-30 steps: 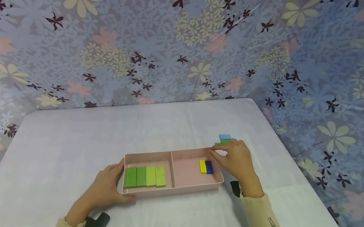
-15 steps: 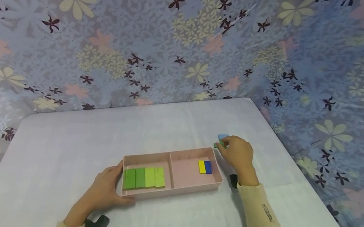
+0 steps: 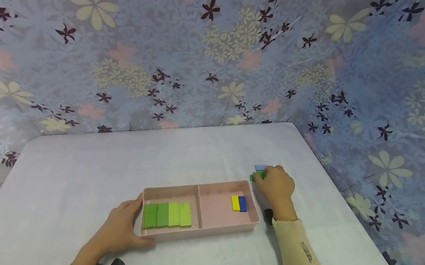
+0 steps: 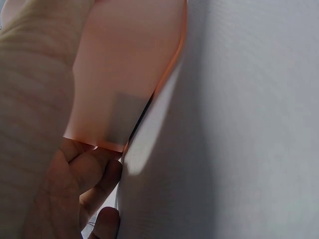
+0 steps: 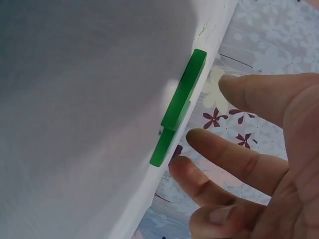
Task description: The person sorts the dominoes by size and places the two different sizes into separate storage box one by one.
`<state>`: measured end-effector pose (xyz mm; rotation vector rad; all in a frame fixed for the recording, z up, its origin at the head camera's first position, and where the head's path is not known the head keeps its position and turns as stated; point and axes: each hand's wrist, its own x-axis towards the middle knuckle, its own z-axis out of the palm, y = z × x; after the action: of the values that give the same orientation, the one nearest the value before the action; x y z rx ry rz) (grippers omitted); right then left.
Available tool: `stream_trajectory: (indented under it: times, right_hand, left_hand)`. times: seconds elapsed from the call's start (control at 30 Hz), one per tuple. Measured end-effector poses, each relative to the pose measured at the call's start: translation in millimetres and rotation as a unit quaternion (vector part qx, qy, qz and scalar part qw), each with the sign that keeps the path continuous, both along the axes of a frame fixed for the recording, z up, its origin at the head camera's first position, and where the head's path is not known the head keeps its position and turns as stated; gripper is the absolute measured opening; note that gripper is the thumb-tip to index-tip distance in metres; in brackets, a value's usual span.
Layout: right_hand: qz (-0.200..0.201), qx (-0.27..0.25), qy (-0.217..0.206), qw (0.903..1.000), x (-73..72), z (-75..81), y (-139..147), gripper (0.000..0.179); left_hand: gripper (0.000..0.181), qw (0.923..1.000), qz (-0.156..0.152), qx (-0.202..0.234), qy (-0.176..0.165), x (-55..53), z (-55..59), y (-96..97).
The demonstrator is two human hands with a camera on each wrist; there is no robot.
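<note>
Pink rectangular plastic-looking open-top box (image 3: 214, 212), split by a crosswise divider (image 3: 200, 206), sits on the white-cloth table (image 3: 88, 174). L hand (image 3: 120, 223) holds the box's L end, thumb along the near side, other fingers at the end wall. R hand (image 3: 276, 184) is just beyond the box's far R corner, at a small grp of pieces; in the R wrist view its thumb & fingers stand apart, fairly wide. Contact w/ the pieces: can't tell.

Grp by that corner incl. a light blue flat rectangular block (image 3: 260, 167) & two bright green flat blocks (image 5: 184, 89), one partly in front of the other in R wrist view; the R hand hides some of the grp from the head cam.

Box's L compt: row of two mid-green flat rectangular blocks (image 3: 151, 216), then two lime-green ones (image 3: 173, 214), side by side. R compt: smaller yellow block (image 3: 235, 203) right up against a dark blue block (image 3: 243, 204), near the box's R end.

Floral-print backdrop (image 3: 191, 48) behind the box; cream sleeve (image 3: 303, 256) to its R.
</note>
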<state>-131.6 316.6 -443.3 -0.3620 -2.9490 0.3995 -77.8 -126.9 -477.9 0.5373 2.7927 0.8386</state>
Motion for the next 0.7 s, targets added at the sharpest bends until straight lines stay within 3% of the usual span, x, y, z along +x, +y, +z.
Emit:
stream_trajectory:
  times: [0.53,0.7]
  right_hand:
    - [-0.007,-0.008,-0.029,0.9995,-3.9,-1.5,-2.5,0.057]
    - [-0.010,-0.020,-0.037,0.9991,-3.2,-1.8,-1.4,0.052]
  left_hand:
    - [0.139,0.9999,-0.003,0.003,-0.011,0.4,1.6,0.6]
    - [0.139,1.0000,-0.007,0.004,-0.004,-0.1,0.8,1.7]
